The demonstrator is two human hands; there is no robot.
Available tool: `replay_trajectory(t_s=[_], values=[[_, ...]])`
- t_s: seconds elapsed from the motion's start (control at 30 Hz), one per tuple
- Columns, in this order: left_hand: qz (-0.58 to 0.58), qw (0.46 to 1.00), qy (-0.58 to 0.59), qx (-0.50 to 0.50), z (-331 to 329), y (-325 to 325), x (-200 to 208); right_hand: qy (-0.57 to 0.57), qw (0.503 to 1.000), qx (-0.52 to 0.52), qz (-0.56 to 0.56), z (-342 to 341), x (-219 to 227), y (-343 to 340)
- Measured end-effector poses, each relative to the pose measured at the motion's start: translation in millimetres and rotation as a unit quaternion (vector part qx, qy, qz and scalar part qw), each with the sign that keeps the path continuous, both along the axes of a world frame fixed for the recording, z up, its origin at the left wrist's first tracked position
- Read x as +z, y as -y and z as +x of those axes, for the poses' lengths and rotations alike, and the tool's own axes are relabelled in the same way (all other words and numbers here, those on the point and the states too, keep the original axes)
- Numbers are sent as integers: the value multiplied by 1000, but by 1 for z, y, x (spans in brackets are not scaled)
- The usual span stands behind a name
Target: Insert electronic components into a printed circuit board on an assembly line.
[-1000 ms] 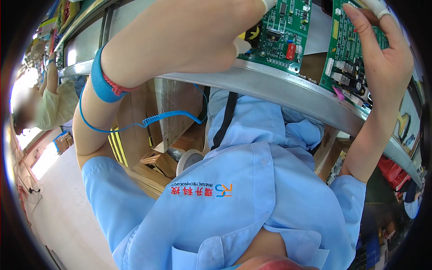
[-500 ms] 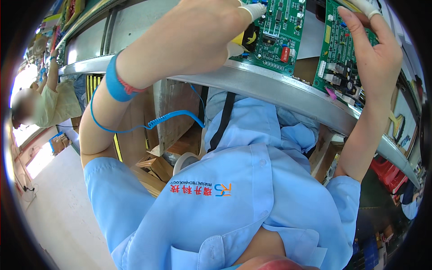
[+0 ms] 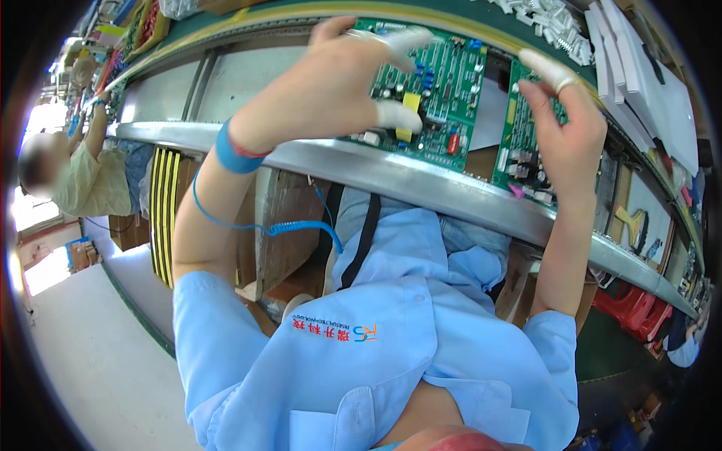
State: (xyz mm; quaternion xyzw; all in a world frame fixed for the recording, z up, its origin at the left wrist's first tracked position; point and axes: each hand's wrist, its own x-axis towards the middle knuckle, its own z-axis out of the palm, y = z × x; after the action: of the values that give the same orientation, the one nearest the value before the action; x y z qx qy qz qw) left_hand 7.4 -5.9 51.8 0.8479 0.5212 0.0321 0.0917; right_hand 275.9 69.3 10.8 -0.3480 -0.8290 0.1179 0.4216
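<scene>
My left hand (image 3: 323, 98) hovers over a green circuit board (image 3: 470, 98), its fingers spread. White finger cots cover its thumb and a finger; the thumb lies over a yellow-wrapped component (image 3: 411, 104), and contact cannot be told. A blue wrist strap (image 3: 235, 152) with a coiled cord is on my left wrist. To the right, my right hand (image 3: 568, 135) is held over a second green circuit board (image 3: 505, 154), thumb and forefinger apart and nothing visible between them. That hand hides much of this board. A pink piece (image 3: 516, 191) shows near its front edge.
A metal rail (image 3: 376, 167) runs along the front of the bench. White parts (image 3: 553, 30) lie in a heap at the back, beside upright white panels (image 3: 624, 68). A yellow-handled brush (image 3: 632, 225) lies to the right. Another person (image 3: 90, 169) is at the far left.
The view has shifted, bringing more of the bench's back into sight. My left hand has moved rightward over its board, its thumb now over the yellow component. My right hand has come lower over its board.
</scene>
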Motion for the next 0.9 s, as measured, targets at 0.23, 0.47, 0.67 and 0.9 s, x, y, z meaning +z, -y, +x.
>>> replay_trajectory(t_s=[0.23, 0.47, 0.67, 0.9], values=[[54, 934, 181, 303, -93, 5, -48, 67, 988, 141, 17, 1, -8, 58], [-54, 890, 299, 340, -84, 5, -77, 177, 973, 142, 30, -4, -19, 68], [-96, 865, 376, 317, -71, 6, -67, 142, 981, 129, 21, -5, -18, 75], [-119, 868, 369, 311, -66, 0, -65, 115, 983, 139, 33, 2, -23, 91]])
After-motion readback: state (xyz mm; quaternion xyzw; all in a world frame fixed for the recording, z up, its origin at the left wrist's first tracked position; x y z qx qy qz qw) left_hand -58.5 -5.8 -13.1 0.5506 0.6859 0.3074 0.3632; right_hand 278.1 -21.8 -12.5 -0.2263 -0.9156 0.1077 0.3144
